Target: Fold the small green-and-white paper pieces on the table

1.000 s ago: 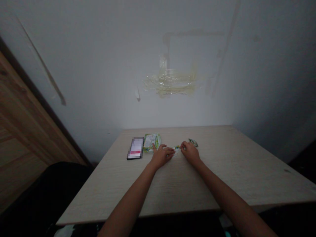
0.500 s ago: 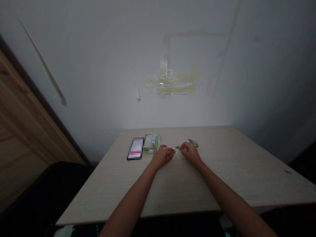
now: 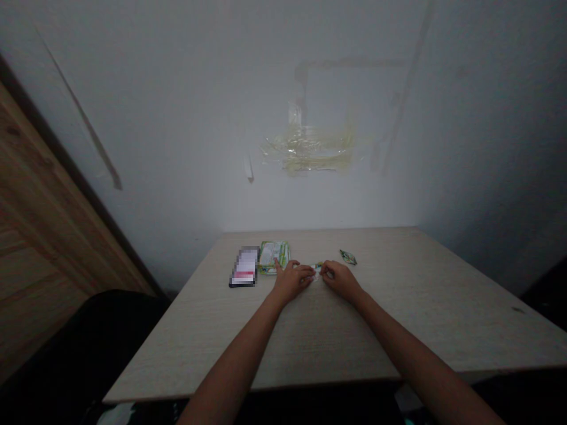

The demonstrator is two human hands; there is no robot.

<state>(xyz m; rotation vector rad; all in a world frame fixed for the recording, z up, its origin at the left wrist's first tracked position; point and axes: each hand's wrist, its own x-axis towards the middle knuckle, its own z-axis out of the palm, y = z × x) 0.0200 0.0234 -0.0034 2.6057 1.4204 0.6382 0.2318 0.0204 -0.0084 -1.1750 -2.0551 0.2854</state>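
Note:
A small white-and-green packet (image 3: 318, 267) lies low over the table between my two hands, mostly covered by fingers. My left hand (image 3: 290, 281) is closed on its left end, fingertips pressed together there, while another finger points away toward a green-and-white packet (image 3: 274, 255). Whether that finger touches the larger packet is hard to tell. My right hand (image 3: 340, 278) pinches the small packet's right end, its fingers curled. Beyond the right hand, apart from it, rests a small dark green sachet (image 3: 348, 257).
A phone (image 3: 245, 267) with a blurred screen lies left of the larger packet on the pale wooden table (image 3: 328, 336). A wall (image 3: 195, 147) with old tape (image 3: 314, 150) rises behind the table. At the left are wooden boards (image 3: 39, 206) and a black shape (image 3: 97, 330).
My right hand has shifted slightly and its fingers are now lower and more curled at the small packet. The left hand keeps its place. The view has moved a little.

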